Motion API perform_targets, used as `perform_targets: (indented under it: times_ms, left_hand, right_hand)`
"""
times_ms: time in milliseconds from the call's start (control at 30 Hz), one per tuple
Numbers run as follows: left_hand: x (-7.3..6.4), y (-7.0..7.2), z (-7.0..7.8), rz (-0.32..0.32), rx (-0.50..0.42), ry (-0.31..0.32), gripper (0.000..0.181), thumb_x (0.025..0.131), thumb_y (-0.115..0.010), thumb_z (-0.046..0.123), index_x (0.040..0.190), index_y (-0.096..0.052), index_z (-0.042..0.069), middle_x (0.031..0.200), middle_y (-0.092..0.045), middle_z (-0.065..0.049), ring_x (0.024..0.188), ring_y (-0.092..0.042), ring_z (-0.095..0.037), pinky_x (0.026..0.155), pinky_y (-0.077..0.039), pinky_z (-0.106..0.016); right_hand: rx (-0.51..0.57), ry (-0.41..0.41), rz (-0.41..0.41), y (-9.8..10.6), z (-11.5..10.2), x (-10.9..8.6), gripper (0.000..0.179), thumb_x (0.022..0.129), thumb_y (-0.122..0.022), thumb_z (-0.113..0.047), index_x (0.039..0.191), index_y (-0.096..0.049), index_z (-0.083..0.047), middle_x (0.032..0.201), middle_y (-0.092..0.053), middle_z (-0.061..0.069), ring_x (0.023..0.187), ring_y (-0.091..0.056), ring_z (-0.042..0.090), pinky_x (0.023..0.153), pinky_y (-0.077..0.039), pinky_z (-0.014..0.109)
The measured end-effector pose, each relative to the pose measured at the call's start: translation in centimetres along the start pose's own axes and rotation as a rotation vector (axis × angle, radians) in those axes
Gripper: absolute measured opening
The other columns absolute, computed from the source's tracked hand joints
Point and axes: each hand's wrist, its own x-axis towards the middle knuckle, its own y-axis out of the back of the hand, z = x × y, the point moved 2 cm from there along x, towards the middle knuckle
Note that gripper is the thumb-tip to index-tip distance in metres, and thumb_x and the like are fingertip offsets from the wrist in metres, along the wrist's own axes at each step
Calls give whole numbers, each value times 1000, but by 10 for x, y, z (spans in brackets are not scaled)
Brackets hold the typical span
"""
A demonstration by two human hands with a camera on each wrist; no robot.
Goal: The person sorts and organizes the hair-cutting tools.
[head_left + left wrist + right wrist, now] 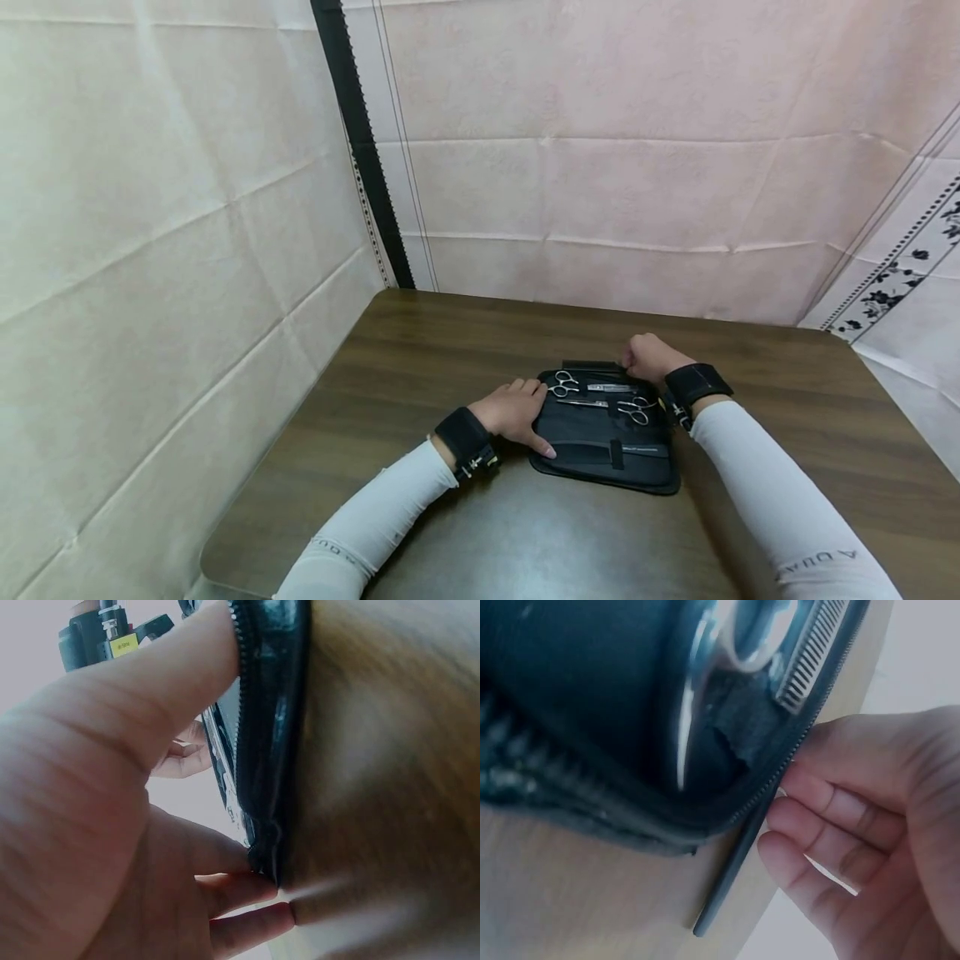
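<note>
A black zip-edged scissors case (577,429) lies open on the table, holding two pairs of steel scissors (637,411) and a comb-like metal piece (611,388) in its far half. A long flat blade or comb (640,450) sits under a strap in its near half. My left hand (513,412) rests spread along the left edge, thumb over the zip rim and fingers at the far corner. At the far right corner my right hand (651,358) pinches the rim, its fingers curled; the zip teeth (810,727) run right by the thumb.
The wooden table (442,342) has rounded corners and backs onto pale cloth (637,192). Another cloth (187,250) hangs at the left. A dark flat strip (588,365) juts out behind the case's far edge. Black camera bands (697,383) sit on both wrists.
</note>
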Motion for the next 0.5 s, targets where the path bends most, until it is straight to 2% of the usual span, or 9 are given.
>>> perform_targets:
  times_ms: [100,233,500]
  left_hand:
    - [1,0,0,1,5,1,117,82,-71,76,165,-25,8,169,-30,-12,153,-33,-27,126,-31,-44]
    - [2,-1,-1,0,0,6,116,82,-71,76,165,-25,8,170,-30,-12,153,-33,-27,126,-31,-44]
    - [4,-5,1,-3,3,3,117,82,-71,76,165,-25,9,170,-29,-10,154,-32,-27,126,-30,-44]
  right_hand:
    - [-21,5,-12,1,-1,1,5,86,-69,5,87,-71,1,84,-69,9,76,-63,21,73,-56,38]
    - [-32,2,-50,1,-2,3,16,84,-66,7,73,-63,-5,70,-56,2,65,-53,17,60,-45,30]
    - [8,28,-59,-5,8,-5,39,79,-67,6,59,-42,-17,58,-31,-8,53,-33,11,54,-28,25]
